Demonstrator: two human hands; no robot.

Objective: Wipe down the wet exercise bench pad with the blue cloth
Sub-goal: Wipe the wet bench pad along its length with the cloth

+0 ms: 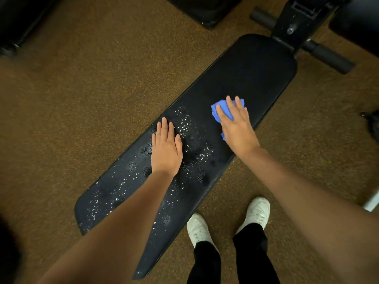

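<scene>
Pressing flat, your right hand pins the bunched blue cloth to the far half of the black bench pad, fingers straight. Your left hand rests released, palm down, on the near half among water droplets.

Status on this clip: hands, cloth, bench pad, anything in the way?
Right hand flat on blue cloth, mid-pad. Left hand flat on bench pad, among droplets. Near half wet. Left hand sits in the wipe path.
</scene>
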